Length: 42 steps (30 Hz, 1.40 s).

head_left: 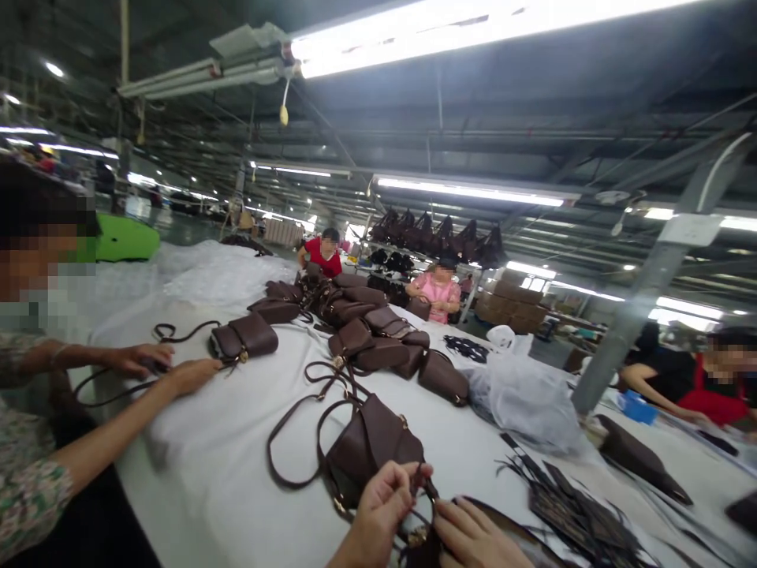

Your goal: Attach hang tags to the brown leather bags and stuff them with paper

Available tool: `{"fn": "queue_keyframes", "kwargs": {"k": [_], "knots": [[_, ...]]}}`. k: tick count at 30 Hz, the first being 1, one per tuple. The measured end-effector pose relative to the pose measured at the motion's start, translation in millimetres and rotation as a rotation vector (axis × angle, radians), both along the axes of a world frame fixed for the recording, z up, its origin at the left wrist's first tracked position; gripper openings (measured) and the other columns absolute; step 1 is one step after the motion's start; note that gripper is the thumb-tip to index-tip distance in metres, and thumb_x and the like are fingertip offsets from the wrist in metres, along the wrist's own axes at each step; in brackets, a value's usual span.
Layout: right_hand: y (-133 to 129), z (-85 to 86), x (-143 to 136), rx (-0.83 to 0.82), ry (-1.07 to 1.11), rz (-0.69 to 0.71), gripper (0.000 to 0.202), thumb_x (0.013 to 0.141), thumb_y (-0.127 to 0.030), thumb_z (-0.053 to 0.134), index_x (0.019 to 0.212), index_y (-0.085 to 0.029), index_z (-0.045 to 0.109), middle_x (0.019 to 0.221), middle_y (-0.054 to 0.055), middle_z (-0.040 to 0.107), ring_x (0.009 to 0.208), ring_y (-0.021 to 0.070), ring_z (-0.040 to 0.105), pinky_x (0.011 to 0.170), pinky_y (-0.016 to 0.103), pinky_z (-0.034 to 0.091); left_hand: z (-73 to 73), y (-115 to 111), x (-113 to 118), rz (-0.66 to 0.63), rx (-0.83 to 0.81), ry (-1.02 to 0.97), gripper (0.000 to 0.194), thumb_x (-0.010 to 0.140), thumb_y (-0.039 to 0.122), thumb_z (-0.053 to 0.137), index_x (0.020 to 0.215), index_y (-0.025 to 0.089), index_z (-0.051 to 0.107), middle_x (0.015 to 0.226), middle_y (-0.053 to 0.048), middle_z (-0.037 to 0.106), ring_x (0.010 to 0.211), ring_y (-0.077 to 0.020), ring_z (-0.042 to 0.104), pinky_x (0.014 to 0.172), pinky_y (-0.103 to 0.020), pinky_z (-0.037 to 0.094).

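Note:
At the bottom of the head view, my left hand [382, 509] is closed in a pinch at a thin dark-brown strap [430, 487]. My right hand [476, 536] lies with bent fingers on a dark-brown handbag [419, 543] that has gold-coloured metal parts; much of it is hidden by my hands and cut off by the frame. Just beyond, another brown handbag [375, 434] with a pointed flap rests on the white-covered table [218, 473]. Its long strap [270, 450] loops out to the left.
Several brown handbags [378, 351] are heaped mid-table. On the left, a co-worker's hands [189, 377] are beside a bag [245, 338]. Clear plastic [514, 394] and dark strips [576, 505] lie to the right, near a slanted post [632, 315]. Other people work farther back.

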State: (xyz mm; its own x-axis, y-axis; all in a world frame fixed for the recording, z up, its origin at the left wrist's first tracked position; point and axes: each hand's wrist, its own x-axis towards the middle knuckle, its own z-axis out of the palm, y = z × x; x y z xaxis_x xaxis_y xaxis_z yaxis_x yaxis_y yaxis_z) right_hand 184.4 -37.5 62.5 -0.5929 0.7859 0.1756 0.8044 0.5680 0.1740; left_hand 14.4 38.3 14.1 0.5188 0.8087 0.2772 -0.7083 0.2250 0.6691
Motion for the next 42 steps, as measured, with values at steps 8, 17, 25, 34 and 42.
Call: {"fn": "queue_keyframes", "kwargs": {"k": [8,17,25,34,42], "knots": [[-11.5,47.6,-60.7,-0.248,0.78,-0.488,0.023,0.092,-0.034,0.042,0.085,-0.022,0.061,0.08,0.0,0.067,0.077,0.0175,0.062,0.099,0.044,0.04,13.9,-8.2,0.6,-0.149,-0.367,-0.194,0.031,0.073,0.024,0.079,0.07,0.015,0.05,0.108,-0.009,0.069,0.062,-0.0055,0.057,0.062,-0.019,0.047],[19.2,52.0,-68.0,-0.222,0.198,-0.649,0.027,0.083,-0.001,0.038,0.097,-0.017,0.055,0.093,0.009,0.068,0.089,0.0208,0.064,0.077,0.031,0.042,2.1,1.6,-7.0,-0.089,-0.496,-0.21,0.022,0.074,0.014,0.069,0.09,0.018,0.054,0.1,-0.007,0.072,0.045,-0.0034,0.051,0.048,-0.016,0.042],[30.2,66.2,-103.3,-0.267,-0.127,-0.76,0.024,0.091,-0.009,0.041,0.106,-0.016,0.059,0.101,0.016,0.068,0.094,0.0283,0.067,0.079,0.04,0.043,4.6,12.9,-21.8,0.003,-0.38,-0.064,0.027,0.076,0.023,0.067,0.1,0.017,0.056,0.089,-0.011,0.074,0.064,-0.0157,0.068,0.043,-0.014,0.034],[29.7,45.2,-79.6,-0.261,-0.08,-0.713,0.014,0.089,-0.016,0.053,0.096,-0.017,0.066,0.093,0.013,0.068,0.085,0.022,0.068,0.071,0.03,0.044,29.1,2.6,-43.2,0.189,0.531,0.459,0.031,0.08,0.014,0.058,0.106,0.022,0.072,0.108,-0.008,0.071,0.102,-0.0251,0.062,0.098,-0.034,0.042],[8.6,43.2,-54.7,-0.245,0.069,-0.577,0.013,0.092,-0.023,0.053,0.097,-0.019,0.065,0.093,0.005,0.064,0.086,0.0165,0.063,0.07,0.024,0.042,15.1,-3.2,-35.1,0.428,0.571,0.579,0.047,0.07,0.008,0.066,0.113,0.026,0.07,0.1,-0.008,0.069,0.095,-0.0276,0.053,0.097,-0.039,0.037]]}}
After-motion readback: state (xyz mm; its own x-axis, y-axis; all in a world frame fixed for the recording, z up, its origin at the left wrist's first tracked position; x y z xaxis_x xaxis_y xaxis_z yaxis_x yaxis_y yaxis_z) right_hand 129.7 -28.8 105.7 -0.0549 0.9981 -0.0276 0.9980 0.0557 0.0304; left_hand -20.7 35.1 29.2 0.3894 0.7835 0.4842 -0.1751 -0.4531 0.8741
